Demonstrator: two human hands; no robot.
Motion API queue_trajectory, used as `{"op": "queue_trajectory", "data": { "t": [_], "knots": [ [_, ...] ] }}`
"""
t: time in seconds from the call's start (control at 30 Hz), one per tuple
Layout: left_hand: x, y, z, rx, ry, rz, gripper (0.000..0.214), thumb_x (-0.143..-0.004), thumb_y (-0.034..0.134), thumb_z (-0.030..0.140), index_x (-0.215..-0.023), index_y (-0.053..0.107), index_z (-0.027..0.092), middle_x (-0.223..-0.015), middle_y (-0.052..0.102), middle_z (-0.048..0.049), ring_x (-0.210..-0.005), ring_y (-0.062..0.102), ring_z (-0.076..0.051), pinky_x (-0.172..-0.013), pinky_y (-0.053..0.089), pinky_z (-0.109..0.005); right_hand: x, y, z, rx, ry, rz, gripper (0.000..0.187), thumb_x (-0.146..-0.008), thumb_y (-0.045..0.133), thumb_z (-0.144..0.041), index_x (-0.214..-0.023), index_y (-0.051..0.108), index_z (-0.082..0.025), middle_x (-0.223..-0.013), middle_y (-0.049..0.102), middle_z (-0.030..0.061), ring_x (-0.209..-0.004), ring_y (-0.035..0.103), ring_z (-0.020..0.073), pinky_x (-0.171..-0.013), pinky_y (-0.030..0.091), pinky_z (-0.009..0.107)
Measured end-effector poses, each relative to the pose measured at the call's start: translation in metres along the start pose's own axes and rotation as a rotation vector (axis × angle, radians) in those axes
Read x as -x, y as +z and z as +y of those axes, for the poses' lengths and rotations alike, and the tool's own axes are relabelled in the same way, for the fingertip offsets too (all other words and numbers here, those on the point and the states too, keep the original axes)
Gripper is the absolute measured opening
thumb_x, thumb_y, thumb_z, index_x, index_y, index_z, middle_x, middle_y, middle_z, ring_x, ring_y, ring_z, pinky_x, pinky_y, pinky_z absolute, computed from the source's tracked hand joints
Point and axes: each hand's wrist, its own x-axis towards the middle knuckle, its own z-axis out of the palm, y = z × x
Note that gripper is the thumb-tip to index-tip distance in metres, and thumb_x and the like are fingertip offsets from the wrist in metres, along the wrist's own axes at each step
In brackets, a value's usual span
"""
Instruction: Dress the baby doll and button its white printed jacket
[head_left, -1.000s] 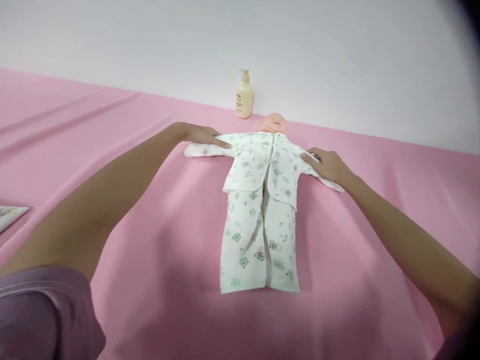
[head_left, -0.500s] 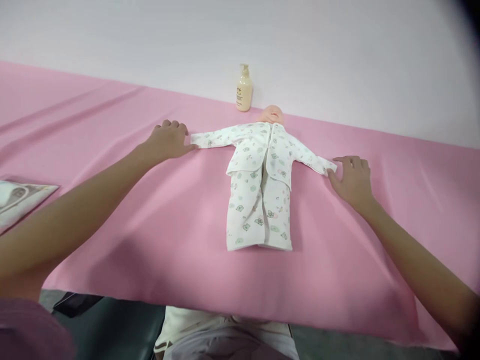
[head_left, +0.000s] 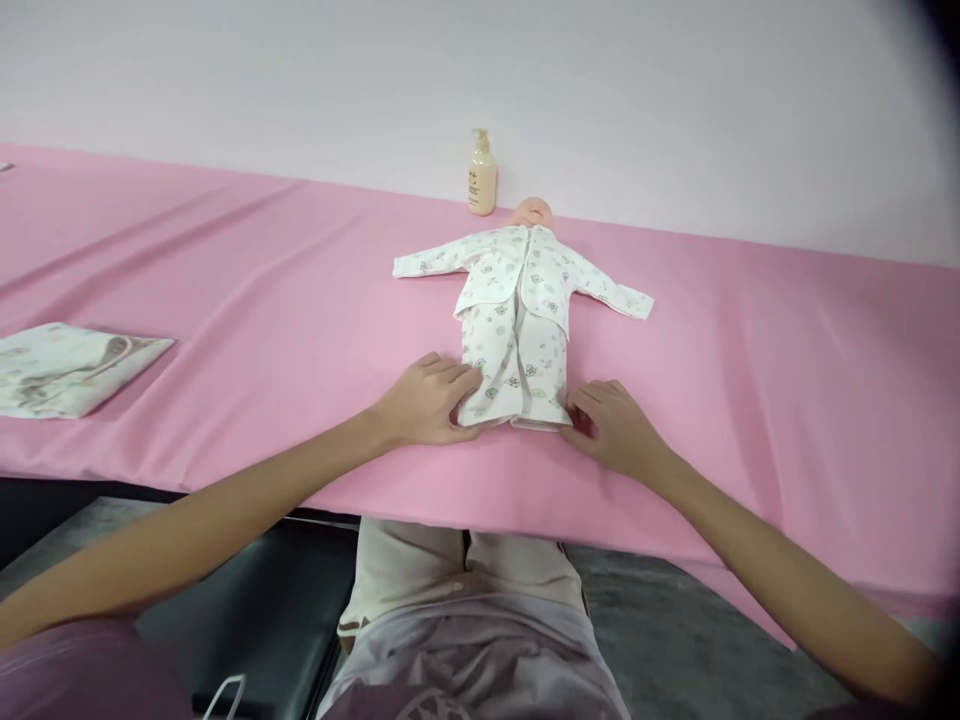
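Note:
A baby doll lies on its back on the pink-covered table, its head toward the wall. It wears a white printed jacket with both sleeves spread out, and matching trousers. My left hand is at the left corner of the trouser hem, fingers curled onto the cloth. At the right corner of the hem, my right hand has its fingertips closed on the cloth too. Both hands rest near the table's front edge.
A cream pump bottle stands by the wall just behind the doll's head. A folded printed cloth lies at the far left of the table. My lap and a dark seat show below the table edge.
Both hands left the sleeve ends and came down to the trouser hem. The view has pulled back, so the doll looks smaller and the table's front edge shows.

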Motion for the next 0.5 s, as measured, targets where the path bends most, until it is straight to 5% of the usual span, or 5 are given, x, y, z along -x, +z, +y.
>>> {"op": "queue_trajectory", "data": {
  "t": [0.3,0.5],
  "knots": [
    [0.022,-0.022,-0.003,0.054,-0.016,0.008,0.022,-0.103,0.066,0.042,-0.092,0.054,0.027,-0.082,0.072,-0.0051,-0.077,0.066,-0.026,-0.079,0.048,-0.041,0.001,-0.003,0.012,-0.052,-0.170,0.023,0.037,-0.096,0.063,-0.020,-0.077,0.032,-0.026,-0.068,0.051,-0.0013,-0.071,0.050,0.0215,-0.090,0.042,0.043],
    [0.036,-0.032,0.001,0.044,-0.054,-0.011,0.021,-0.104,0.064,0.036,-0.088,0.053,0.026,-0.080,0.069,-0.0042,-0.074,0.063,-0.025,-0.076,0.046,-0.041,-0.012,-0.010,-0.023,0.032,-0.171,0.088,0.031,-0.106,0.072,-0.045,-0.089,0.055,-0.027,-0.087,0.068,0.0054,-0.083,0.059,0.0269,-0.088,0.043,0.045]
  ]
}}
